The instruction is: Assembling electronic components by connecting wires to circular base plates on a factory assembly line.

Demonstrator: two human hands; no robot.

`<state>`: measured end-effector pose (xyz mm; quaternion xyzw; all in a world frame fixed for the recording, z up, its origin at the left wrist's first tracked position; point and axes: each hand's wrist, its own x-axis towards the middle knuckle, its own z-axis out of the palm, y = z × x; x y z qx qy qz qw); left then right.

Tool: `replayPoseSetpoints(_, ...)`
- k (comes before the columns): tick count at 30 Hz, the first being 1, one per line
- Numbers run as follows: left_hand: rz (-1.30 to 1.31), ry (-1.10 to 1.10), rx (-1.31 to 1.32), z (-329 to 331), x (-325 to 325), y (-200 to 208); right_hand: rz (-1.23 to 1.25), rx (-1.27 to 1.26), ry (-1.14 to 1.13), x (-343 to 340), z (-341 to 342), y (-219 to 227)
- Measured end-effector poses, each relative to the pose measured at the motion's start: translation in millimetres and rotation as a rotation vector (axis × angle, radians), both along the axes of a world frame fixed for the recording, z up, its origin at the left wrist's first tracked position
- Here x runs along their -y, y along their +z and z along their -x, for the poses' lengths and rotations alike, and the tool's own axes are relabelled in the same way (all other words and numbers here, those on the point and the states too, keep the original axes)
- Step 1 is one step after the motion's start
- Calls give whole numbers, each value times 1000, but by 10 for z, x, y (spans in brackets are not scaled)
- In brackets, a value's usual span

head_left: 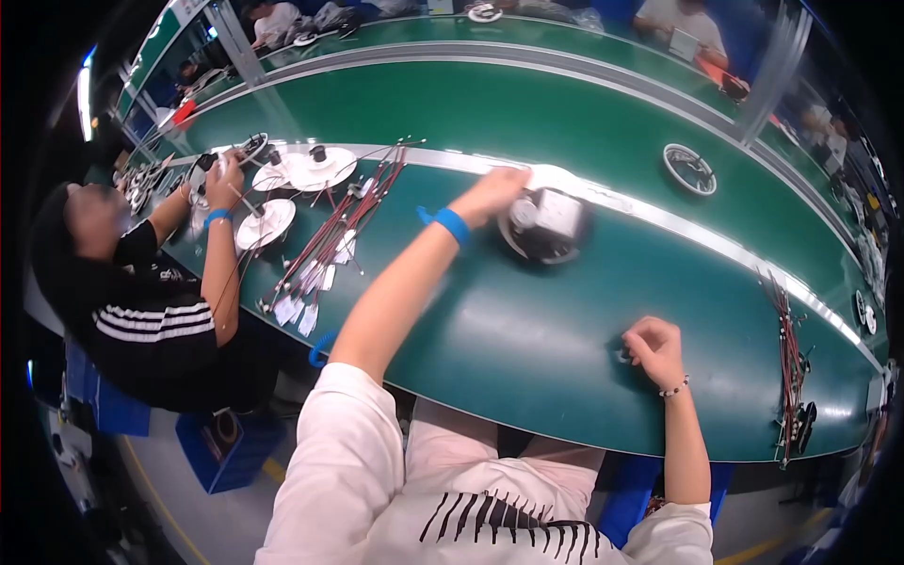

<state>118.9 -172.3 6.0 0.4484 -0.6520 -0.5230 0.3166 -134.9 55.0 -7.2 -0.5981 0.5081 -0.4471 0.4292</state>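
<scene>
My left hand [501, 193], with a blue wrist strap [444, 226], is closed on the rim of a round, dark-bodied fixture [551, 231]. A white box-shaped part [558, 216] and a small round part sit on the fixture, which is smeared by motion. It is over the green worktable [490, 330], close to the pale strip along the far edge. Lower right, my right hand [654, 350] hovers over the table with its fingers curled together. Something small may be at its fingertips, too blurred to name.
Red-brown wire bundles with white tags [330, 235] lie at left, and more wires [787, 367] at right. A co-worker [155, 282] handles parts beside white discs [320, 168]. A round white-rimmed fixture [689, 169] rests on the green conveyor belt [452, 104]. Blue bins [231, 450] stand below.
</scene>
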Motion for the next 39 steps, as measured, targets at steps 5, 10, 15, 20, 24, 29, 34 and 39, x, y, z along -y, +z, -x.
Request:
replayPoseSetpoints(5,149,-192,121,407,-838,230,-189,372,-243,44,24,50)
replayPoseSetpoints(10,196,-161,135,581,-1273,215,-198,312,-170,-22,23,50)
replayPoseSetpoints(15,512,83,200,275,-1397,281,-110,131,-209,-37,55,-77)
replayPoseSetpoints(20,892,855,163,-1148,-1263,465,-54,109,-231,-92,47,-52)
replayPoseSetpoints(24,409,765,968,-2106,-1071,115,-66,128,-245,-71,49,-30)
replayPoseSetpoints(29,477,786,976,-2144,-826,-5,-85,110,-258,-102,19,7)
replayPoseSetpoints(34,488,893,1085,-2134,-677,-81,-63,106,-236,-120,21,9)
replayPoseSetpoints(39,813,641,960,-2216,-609,108,-60,93,-215,-137,77,59)
